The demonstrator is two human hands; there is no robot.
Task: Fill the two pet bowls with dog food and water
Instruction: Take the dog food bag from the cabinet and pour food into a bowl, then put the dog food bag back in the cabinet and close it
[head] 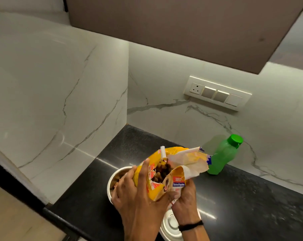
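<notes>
Both hands on the dog food bag [171, 173]. Left hand [136, 192] grip closed around the bag's left side, thumb up along the yellow panel. Right hand [185, 197] grip closed on the bag's lower right, bunching the base; black band [190, 225] on that wrist.

Bag is yellow, torn open at the top, mouth facing the camera, brown kibble [162, 170] visible inside. Held above the worktop [243, 197], over the two bowls.

Steel bowl [112, 180], far one, sits directly under the left hand near the worktop's left edge. Kibble already in it; how full, can't tell, hand covers most of it.

Second steel bowl [170, 225], nearer one, at the worktop's front edge under the right wrist. Shiny inside, contents not readable.

Green water bottle [222, 155], green cap on, upright toward the back of the worktop just beside the marble wall, right of the bag, apart from both bowls.

Worktop is black speckled stone, ends at a marble side wall on the left. Switch plate [216, 93] on the back wall above the bottle.
</notes>
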